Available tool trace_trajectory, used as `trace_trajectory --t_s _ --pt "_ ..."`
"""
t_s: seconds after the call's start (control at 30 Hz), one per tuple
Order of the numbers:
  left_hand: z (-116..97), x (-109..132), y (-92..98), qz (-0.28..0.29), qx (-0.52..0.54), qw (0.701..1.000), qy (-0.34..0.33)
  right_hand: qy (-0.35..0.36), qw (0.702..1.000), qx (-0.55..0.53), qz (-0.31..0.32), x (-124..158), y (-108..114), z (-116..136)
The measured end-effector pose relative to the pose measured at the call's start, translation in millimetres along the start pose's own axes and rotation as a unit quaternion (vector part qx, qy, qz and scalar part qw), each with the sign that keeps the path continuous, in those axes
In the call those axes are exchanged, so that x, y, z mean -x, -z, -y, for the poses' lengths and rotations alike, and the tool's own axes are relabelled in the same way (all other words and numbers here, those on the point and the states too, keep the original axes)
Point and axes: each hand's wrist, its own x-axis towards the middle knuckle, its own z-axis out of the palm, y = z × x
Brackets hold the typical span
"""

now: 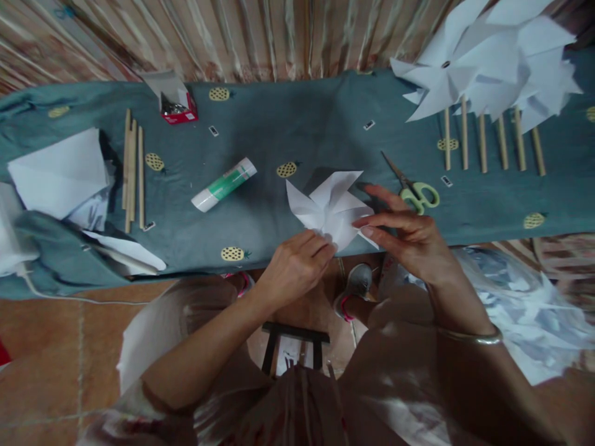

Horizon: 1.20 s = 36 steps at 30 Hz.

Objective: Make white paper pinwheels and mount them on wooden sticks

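Note:
A white paper pinwheel [330, 207] is held just above the near edge of the cloth-covered table. My left hand [302, 263] is closed on its lower edge, the fingertips pinching the paper. On the other side, my right hand [404, 232] has thumb and index finger closed on a right-hand blade, with the other fingers raised. No stick shows on this pinwheel. Scissors with green handles [421, 197] lie just beyond my right hand. To the left rests a glue stick [224, 184] with a green label.
Several finished pinwheels on sticks [493, 68] lie at the back right. A small open red box [181, 110], loose wooden sticks [132, 173] and a stack of white paper [60, 170] are on the left. A plastic bag [530, 303] of paper sits at lower right.

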Motion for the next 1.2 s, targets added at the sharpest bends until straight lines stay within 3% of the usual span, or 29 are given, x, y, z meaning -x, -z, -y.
trace_trajectory --t_s 0.23,0.43,0.8,1.2 --pt "-2 1 -2.2 -0.004 0.007 1.0 0.015 0.03 0.994 0.074 -0.072 -5 -28 5" --pt "-3 3 -3.5 -0.018 0.011 1.0 0.01 0.024 0.987 0.11 -0.115 -7 -37 7" --pt "-2 4 -4.6 0.01 0.009 1.0 0.001 -0.009 0.985 0.099 -0.143 -10 -46 9" --pt "-2 4 -4.6 -0.001 0.015 1.0 0.0 0.0 0.982 0.11 -0.15 -11 -51 6"
